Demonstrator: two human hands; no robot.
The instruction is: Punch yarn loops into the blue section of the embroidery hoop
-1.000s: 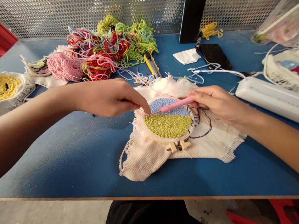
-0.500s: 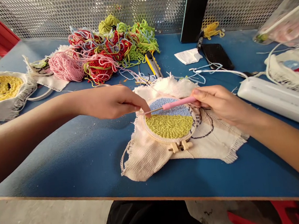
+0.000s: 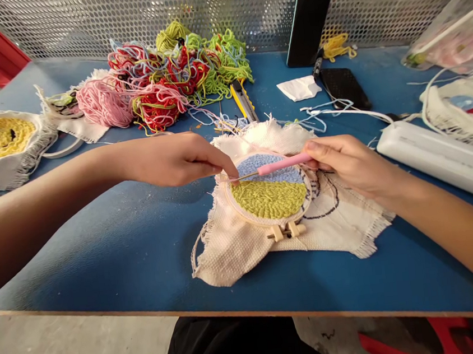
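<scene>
Blue tabletop [image 3: 113,257], perforated metal panel [image 3: 72,19] behind. Near the middle of the tabletop's front edge lies hooped cloth [image 3: 270,199], stitched blue and green. The right hand [image 3: 347,160] wraps its fingers around a pink-handled tool [image 3: 283,163]; the left hand's [image 3: 179,160] bent fingers meet its tip, their hold unclear.

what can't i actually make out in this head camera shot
All in the head view:
Pink tool: its far tip is too small to tell beside the left hand; its other end is hidden in the right hand.
Left hand: its own fingers hide whether it pinches anything.
Upright dark phone: top cut off by the upper edge.
</scene>
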